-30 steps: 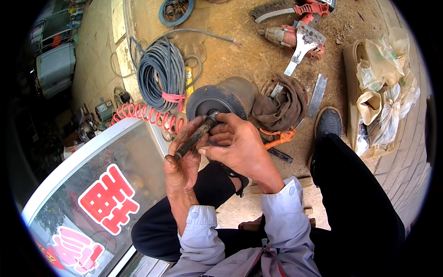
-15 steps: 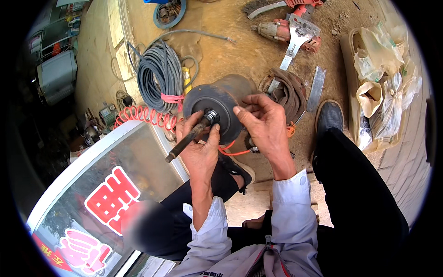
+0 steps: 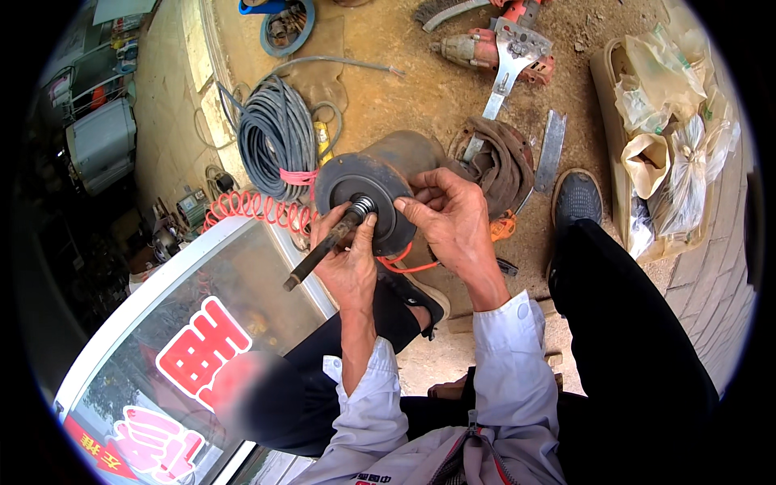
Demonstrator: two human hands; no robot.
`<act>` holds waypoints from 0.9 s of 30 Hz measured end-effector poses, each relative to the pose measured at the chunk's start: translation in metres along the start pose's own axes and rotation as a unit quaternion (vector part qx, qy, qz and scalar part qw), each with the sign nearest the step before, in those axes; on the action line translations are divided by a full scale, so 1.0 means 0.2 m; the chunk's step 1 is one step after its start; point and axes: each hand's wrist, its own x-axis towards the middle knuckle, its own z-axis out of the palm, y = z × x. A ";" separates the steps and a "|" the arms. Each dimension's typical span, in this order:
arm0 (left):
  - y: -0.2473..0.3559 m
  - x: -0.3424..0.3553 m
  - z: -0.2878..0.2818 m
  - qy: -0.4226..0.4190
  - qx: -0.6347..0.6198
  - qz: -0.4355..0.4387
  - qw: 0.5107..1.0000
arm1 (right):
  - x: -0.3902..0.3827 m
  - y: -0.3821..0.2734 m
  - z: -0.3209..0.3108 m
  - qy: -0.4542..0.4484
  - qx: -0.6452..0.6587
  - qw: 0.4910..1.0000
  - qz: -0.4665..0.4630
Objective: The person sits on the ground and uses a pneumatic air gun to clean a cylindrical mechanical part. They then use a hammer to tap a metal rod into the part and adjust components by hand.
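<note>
nearest, a dark, worn shaft (image 3: 318, 253) juts toward the person and down to the left from the round end plate (image 3: 378, 179) of the dark cylinder (image 3: 402, 149); a bright spring (image 3: 361, 206) sits around its base. the left hand (image 3: 347, 267) has thumb and forefinger drawn in narrow about the spring. the right hand (image 3: 449, 218), fingers bent, has its thumb tip at the cylinder's right rim; whether it grips there i cannot tell.

the cylinder runs away beyond its plate. it looks heavy and rigid, probably metal, hardly fragile, perhaps slick with grease; only the spring should give. the rim and the shaft seem the surest places to take hold.

just right of the cylinder lies a bunched, soft brown cloth (image 3: 505, 174). well to its right, a tan bin (image 3: 608, 97) holds clear plastic bags (image 3: 687, 178) and an open paper-like bag (image 3: 645, 162). farthest, beyond the cylinder and to its left, a blue dish (image 3: 276, 50) holds small, metal-looking parts (image 3: 287, 26).
</note>
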 end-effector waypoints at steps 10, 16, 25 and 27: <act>0.10 0.06 0.01 -0.040 0.112 -0.026 0.993 | 0.01 0.00 0.00 -0.002 0.004 1.000 0.011; 0.10 0.07 0.01 -0.044 0.187 -0.022 0.981 | 0.01 0.00 -0.01 -0.009 0.007 1.000 0.013; 0.03 0.05 0.02 0.016 0.104 -0.018 0.994 | 0.01 0.01 -0.01 -0.010 0.022 1.000 0.011; 0.04 0.05 0.02 0.015 0.109 -0.019 0.994 | 0.01 0.01 -0.01 -0.013 0.021 1.000 0.010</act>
